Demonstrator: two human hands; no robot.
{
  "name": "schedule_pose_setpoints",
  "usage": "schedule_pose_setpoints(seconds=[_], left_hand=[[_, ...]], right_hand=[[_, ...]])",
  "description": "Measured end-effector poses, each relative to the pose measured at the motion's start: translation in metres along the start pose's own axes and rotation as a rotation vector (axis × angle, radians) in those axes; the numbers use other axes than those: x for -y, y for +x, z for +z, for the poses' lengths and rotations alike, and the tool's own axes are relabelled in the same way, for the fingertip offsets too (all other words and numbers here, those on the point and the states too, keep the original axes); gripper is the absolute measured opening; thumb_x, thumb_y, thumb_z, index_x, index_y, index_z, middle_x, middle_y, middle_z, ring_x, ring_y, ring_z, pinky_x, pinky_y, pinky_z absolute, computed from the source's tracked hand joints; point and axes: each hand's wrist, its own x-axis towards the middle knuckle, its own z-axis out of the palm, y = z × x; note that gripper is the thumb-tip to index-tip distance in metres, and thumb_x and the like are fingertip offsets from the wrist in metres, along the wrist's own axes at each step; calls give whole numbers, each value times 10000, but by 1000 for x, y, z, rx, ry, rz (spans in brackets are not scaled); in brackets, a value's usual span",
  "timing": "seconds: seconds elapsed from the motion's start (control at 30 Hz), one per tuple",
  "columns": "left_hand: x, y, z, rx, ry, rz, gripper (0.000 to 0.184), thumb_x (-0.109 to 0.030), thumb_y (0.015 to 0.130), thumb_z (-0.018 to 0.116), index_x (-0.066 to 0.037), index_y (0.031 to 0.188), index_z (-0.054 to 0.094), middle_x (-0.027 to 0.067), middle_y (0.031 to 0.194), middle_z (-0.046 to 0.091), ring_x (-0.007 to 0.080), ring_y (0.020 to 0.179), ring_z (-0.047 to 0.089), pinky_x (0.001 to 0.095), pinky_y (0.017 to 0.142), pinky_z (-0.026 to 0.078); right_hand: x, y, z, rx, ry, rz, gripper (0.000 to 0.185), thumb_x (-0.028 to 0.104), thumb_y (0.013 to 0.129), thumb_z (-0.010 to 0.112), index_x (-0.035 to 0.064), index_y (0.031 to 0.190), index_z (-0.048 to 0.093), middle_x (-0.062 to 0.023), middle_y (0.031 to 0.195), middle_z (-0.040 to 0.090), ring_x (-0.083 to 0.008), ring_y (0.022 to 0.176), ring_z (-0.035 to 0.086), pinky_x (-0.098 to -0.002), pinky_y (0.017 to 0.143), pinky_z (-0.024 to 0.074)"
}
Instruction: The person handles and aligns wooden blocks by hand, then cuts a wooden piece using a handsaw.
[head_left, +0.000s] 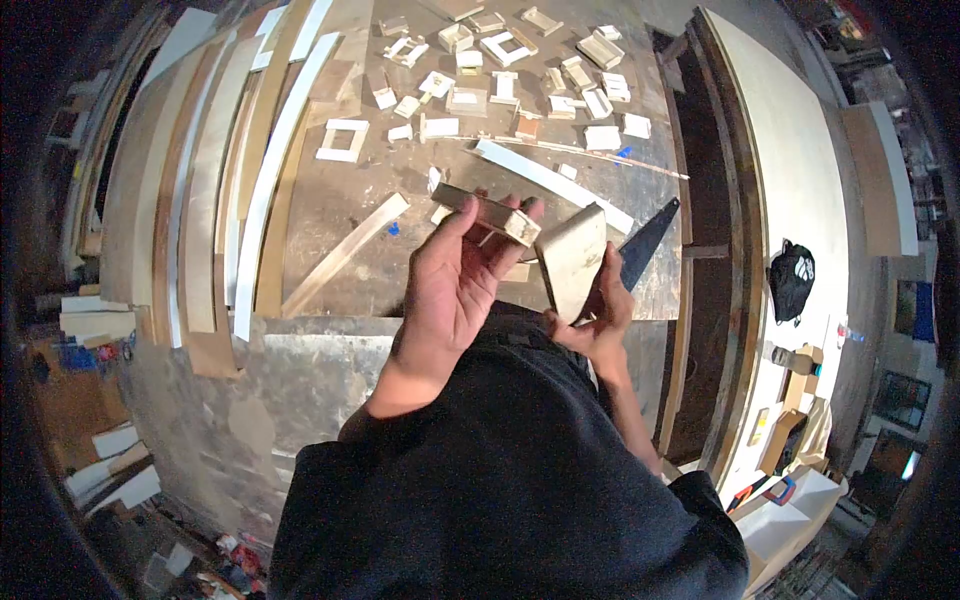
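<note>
My left hand [455, 285] is closed around a short wooden block [488, 213], gripping it between thumb and fingers; its pale end points right. Close beside it, my right hand [598, 325] grips a flat, light-coloured wooden piece [575, 262], held tilted with its upper corner near the block's end. Just beyond the right fingers lies a dark, tapering saw blade [650, 243]; its other end is hidden behind the hand and wooden piece. A white strip [555, 183] lies slantwise on the worktable [330, 225] past both hands.
Several small wooden pieces and frames [505, 47] are scattered across the far worktable. Long boards [215, 180] lie along the left, near a loose wooden strip [345, 255]. On the right, a pale panel [790, 170] carries a black pouch [793, 282] and an open box [790, 520].
</note>
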Motion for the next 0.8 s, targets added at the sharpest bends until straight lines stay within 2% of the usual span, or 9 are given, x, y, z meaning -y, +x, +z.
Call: schedule_pose_setpoints(seconds=[0.03, 0.1, 0.13, 0.3, 0.37, 0.53, 0.63, 0.67, 0.8], left_hand=[[-3, -1, -1, -1, -1, 14, 256, -199, 1022, 565, -1, 1184, 566, 181, 1162, 671, 332, 1184, 634, 402, 961, 584], [-6, -5, -6, 32, 233, 108, 244, -209, 1016, 583, -23, 1173, 571, 147, 1126, 679, 280, 1148, 656, 352, 913, 602], [-5, -7, -3, 14, 335, 169, 214, -216, 1003, 610, -45, 1131, 604, 103, 1096, 684, 201, 1037, 689, 324, 873, 587], [7, -4, -5, -127, 379, 281, 154, -196, 973, 654, -60, 1046, 665, 48, 1046, 687, 151, 988, 653, 346, 870, 526], [12, 1, -19, -63, 453, 304, 330, -252, 998, 603, -52, 1260, 597, 44, 1139, 641, 189, 1045, 620, 331, 913, 494], [24, 9, -22, -53, 441, 549, 730, -698, 993, 335, -35, 1193, 563, 66, 931, 612, 195, 802, 587, 319, 734, 476], [30, 14, -31, 21, 812, 668, 837, -731, 981, 106, -34, 1216, 507, 111, 1152, 571, 193, 966, 574, 340, 885, 458], [33, 8, -29, 44, 974, 663, 902, -729, 968, 39, -14, 1284, 490, 124, 1318, 500, 201, 1140, 531, 354, 1006, 405], [33, 1, -22, 36, 938, 403, 949, -774, 946, 62, -40, 1394, 464, 105, 1325, 560, 213, 1204, 519, 360, 1076, 369]], right_hand=[[-2, 6, -1, -61, -98, -125, 1052, 122, 682, 843, -139, 1502, 239, -260, 1262, 634, -280, 1116, 658, -378, 969, 514], [8, 6, 1, -131, 135, -41, 1023, 112, 684, 818, -184, 1477, 244, -289, 1282, 608, -286, 1155, 633, -384, 1003, 490], [6, 0, -3, -144, 82, -8, 1033, 137, 677, 817, -189, 1475, 248, -296, 1303, 590, -292, 1185, 610, -385, 1033, 465], [19, 2, -10, -61, 26, -77, 1141, 377, 691, 816, -204, 1476, 227, -265, 1409, 474, -245, 1184, 539, -328, 1013, 412], [25, 5, -7, -71, 74, -82, 1189, 478, 662, 820, -213, 1457, 268, -271, 1360, 509, -247, 1147, 558, -326, 989, 416], [38, 7, -7, 122, 105, -87, 1108, 446, 652, 834, -180, 1438, 366, -271, 1223, 646, -258, 1111, 642, -328, 968, 456], [49, 14, -1, 268, 126, -10, 1099, 359, 636, 858, -174, 1450, 349, -261, 1262, 637, -255, 1142, 638, -316, 990, 439], [58, 21, 0, 269, 154, 70, 1095, 360, 653, 853, -169, 1460, 335, -269, 1301, 611, -267, 1179, 621, -317, 1013, 422], [56, 29, 8, 208, 185, 89, 1118, 239, 630, 859, -93, 1524, 277, -263, 1321, 612, -280, 1237, 602, -350, 1060, 427]])
